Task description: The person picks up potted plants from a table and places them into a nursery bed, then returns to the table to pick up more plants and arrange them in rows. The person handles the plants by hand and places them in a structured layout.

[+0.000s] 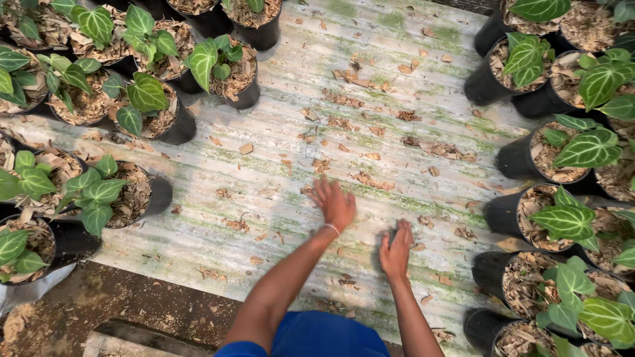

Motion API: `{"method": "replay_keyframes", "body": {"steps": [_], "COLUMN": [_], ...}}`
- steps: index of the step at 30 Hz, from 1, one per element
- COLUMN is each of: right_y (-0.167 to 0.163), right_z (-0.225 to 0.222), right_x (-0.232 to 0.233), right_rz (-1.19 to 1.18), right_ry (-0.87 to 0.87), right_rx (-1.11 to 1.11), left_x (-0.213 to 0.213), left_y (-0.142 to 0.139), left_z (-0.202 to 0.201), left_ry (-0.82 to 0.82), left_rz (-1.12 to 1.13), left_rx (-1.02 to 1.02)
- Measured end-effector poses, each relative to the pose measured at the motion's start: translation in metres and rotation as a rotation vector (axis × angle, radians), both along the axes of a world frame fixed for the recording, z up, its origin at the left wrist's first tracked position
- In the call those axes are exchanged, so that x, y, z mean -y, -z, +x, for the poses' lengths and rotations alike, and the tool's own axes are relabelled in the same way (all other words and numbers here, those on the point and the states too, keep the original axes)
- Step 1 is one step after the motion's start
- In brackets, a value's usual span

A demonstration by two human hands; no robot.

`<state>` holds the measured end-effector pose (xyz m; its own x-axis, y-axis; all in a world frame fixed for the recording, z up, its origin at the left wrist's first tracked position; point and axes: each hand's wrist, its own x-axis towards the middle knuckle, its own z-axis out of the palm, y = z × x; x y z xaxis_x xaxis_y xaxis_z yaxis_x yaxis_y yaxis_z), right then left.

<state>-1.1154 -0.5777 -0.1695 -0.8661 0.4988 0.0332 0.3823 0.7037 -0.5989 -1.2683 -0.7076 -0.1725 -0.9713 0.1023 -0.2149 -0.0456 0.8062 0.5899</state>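
left hand (335,203) spread, right hand (395,250) flat — seemingly touching sheet (278,165)

Pots at the bench's (278,178) left and right edges are cut off by the frame, as are the pots along its far edge at the top. The right hand (395,250) lies palm down, so what its fingers press is hidden. The left hand (334,203) is slightly blurred. The scattered bark chips (370,178) are too small to tell apart.

Corrugated sheet (284,172), mossy and daylit; black potted plants (155,109) flank both sides.
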Motion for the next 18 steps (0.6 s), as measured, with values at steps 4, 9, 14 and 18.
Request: {"method": "replay_keyframes", "body": {"steps": [4, 9, 14, 18], "right_y": [-0.009, -0.021, -0.022, -0.018], "right_z": [0.009, 0.0, 0.001, 0.012], "right_x": [0.009, 0.021, 0.011, -0.01], "right_rz": [0.033, 0.201, 0.275, 0.158], "right_ry": [-0.05, 0.011, -0.002, 0.018], "right_rx": [0.053, 0.169, 0.225, 0.26], "left_x": [0.075, 0.138, 0.146, 0.128], "left_y": [-0.001, -0.058, -0.09, -0.089], "left_z": [-0.15, -0.27, -0.276, -0.27], "left_ry": [-0.486, -0.906, -1.116, -0.934], "left_rz": [0.309, 0.484, 0.856, 1.112], "left_rx": [-0.219, -0.444, 0.044, 0.088]}}
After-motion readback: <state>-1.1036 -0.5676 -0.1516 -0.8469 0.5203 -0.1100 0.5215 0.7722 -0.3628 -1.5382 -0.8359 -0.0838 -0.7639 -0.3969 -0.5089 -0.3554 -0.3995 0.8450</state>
